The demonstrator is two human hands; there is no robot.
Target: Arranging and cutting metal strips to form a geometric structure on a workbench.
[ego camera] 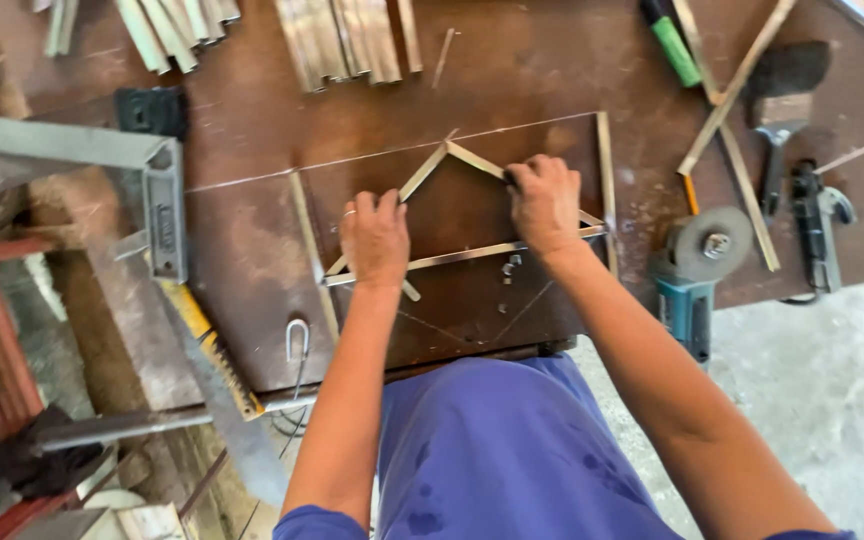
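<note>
Looking down on a rusty brown steel workbench (252,130) with a triangle of thin metal strips (472,255) laid out in the middle of it. Two sloping pieces meeting at a peak up top, one long crosspiece along the bottom.

Left hand (375,240) pressed down flat-ish on the left sloping strip, fingers curled over and bearing on it, near where it crosses the bottom piece. Right hand (546,205) closed around the upper part of the right sloping strip, just past the peak. Maybe something small and dark pinched in those fingers too, hard to say with the motion blur.

Angle grinder (697,262) parked just right of the frame, disc up, close to the right forearm. Hand saw (214,355) hanging off the left edge of the bench. More strip stock bundled along the far edge (352,40), plus a loose crossed pair (727,110) at top right, and a hammer (774,150) beside them.

Biggest risk from here, probably: nothing clamped, so any sideways nudge and the peak joint slides open or the crosspiece skews off square. Cut ends look sharp too, bare fingers right on them. Also an elbow bump away from knocking that grinder off the bench edge.
</note>
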